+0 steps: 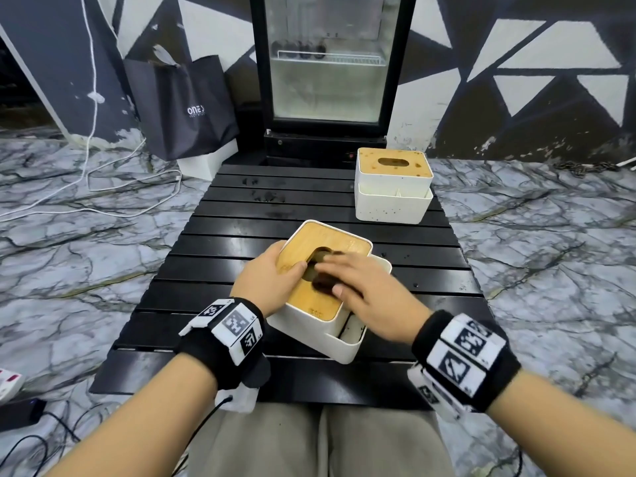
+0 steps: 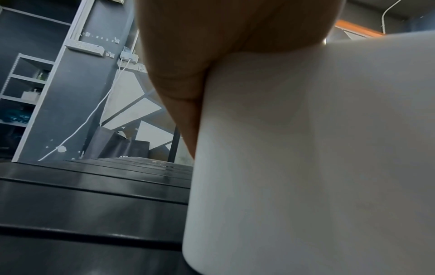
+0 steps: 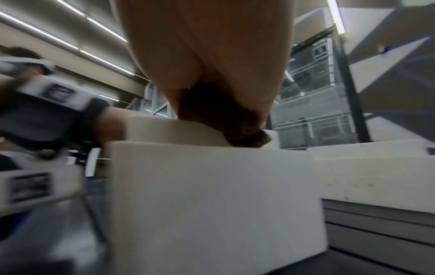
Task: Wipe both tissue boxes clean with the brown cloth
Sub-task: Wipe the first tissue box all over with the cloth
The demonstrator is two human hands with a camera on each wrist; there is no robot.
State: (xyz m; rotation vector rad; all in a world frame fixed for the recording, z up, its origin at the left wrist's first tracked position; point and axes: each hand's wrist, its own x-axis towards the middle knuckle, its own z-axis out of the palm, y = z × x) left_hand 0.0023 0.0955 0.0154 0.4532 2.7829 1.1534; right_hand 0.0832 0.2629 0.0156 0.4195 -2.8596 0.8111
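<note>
The near tissue box, white with a bamboo lid, sits turned at an angle in the middle of the black slatted table. My left hand grips its left edge, thumb lying on the lid by the slot; in the left wrist view the palm lies against the white wall. My right hand holds the bunched brown cloth down on the lid, blurred by motion. The cloth shows under that hand above the box. The second tissue box stands at the back right, its lid spotted.
A glass-door fridge stands behind the table and a dark bag leans to its left. White cables trail over the marble floor. Dark specks dot the slats at the back.
</note>
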